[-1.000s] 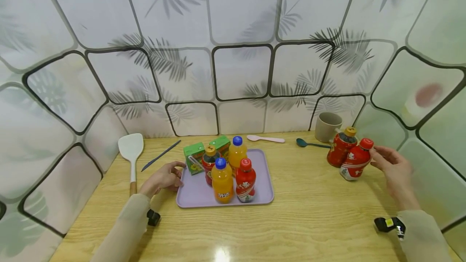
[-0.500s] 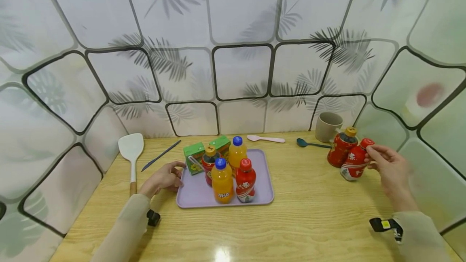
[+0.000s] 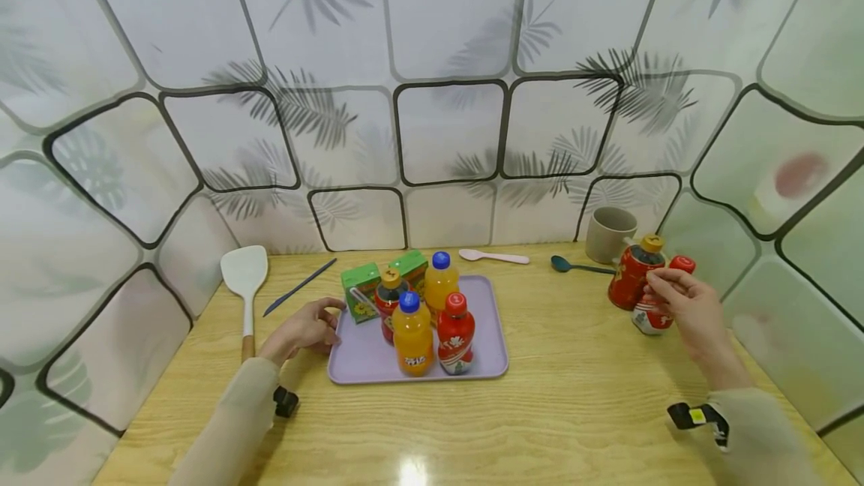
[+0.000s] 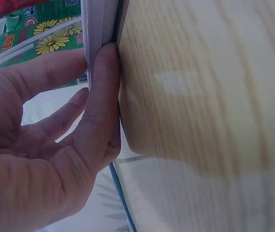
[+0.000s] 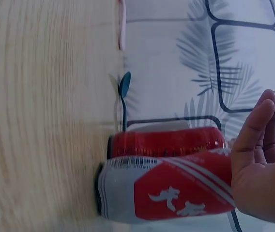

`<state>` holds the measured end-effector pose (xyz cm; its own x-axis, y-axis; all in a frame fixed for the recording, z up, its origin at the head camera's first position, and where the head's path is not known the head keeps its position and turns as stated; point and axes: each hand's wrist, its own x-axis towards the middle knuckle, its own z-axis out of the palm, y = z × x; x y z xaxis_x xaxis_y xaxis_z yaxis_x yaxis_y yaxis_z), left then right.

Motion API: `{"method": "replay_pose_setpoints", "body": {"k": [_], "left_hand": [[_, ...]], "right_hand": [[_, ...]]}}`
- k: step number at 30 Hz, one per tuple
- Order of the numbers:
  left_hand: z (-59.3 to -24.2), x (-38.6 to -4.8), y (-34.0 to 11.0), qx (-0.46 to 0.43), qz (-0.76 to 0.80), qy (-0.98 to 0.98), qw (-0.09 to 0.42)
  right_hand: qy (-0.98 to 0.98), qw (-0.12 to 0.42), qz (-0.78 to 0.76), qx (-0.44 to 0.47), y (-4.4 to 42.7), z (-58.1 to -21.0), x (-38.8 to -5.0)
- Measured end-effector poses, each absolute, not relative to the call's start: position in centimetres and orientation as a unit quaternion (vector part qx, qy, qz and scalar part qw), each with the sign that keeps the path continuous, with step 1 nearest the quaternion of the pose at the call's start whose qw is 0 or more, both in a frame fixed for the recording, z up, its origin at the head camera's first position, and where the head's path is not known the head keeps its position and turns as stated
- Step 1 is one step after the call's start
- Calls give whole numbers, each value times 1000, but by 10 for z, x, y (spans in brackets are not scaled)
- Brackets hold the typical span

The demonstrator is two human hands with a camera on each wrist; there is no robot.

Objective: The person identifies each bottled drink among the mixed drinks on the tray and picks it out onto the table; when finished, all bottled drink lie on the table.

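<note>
At the left rim of the lilac tray (image 3: pixel 351 373), my left hand (image 3: pixel 304 332) pinches the edge; the left wrist view shows a digit on either side of the rim. On the tray stand two orange drink bottles (image 3: pixel 413 340), a red-capped red bottle (image 3: pixel 456 340), a gold-capped dark red bottle (image 3: pixel 386 306) and two green juice boxes (image 3: pixel 361 287). To the right, my right hand (image 3: pixel 695 313) hovers before a red-and-white bottle (image 5: pixel 176 188), hiding part of it, with fingertips near the thumb and nothing held. Beside that bottle is a gold-capped red bottle (image 3: pixel 628 276).
A grey mug (image 3: pixel 610 235) stands at the back right, near a dark teal spoon (image 3: pixel 580 267). A pink spoon (image 3: pixel 496 256) lies by the back wall. At the left are a white spatula (image 3: pixel 244 276) and a thin blue stick (image 3: pixel 300 287).
My right hand has moved left, from the right side of the red-and-white bottle to across its front. The left hand and tray have stayed where they were.
</note>
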<state>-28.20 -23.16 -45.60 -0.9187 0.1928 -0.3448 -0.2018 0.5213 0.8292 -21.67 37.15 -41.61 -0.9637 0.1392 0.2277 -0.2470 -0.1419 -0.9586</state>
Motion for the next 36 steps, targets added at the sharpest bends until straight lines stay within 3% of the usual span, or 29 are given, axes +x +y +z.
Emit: {"method": "replay_pose_setpoints", "body": {"k": [18,36], "left_hand": [[-450,-284,-229,6,484,850,208],[-453,-280,-232,15,491,845,211]], "right_hand": [[-689,-4,723,52,316,-429,-236],[-700,-89,707,52,251,-443,-244]]}}
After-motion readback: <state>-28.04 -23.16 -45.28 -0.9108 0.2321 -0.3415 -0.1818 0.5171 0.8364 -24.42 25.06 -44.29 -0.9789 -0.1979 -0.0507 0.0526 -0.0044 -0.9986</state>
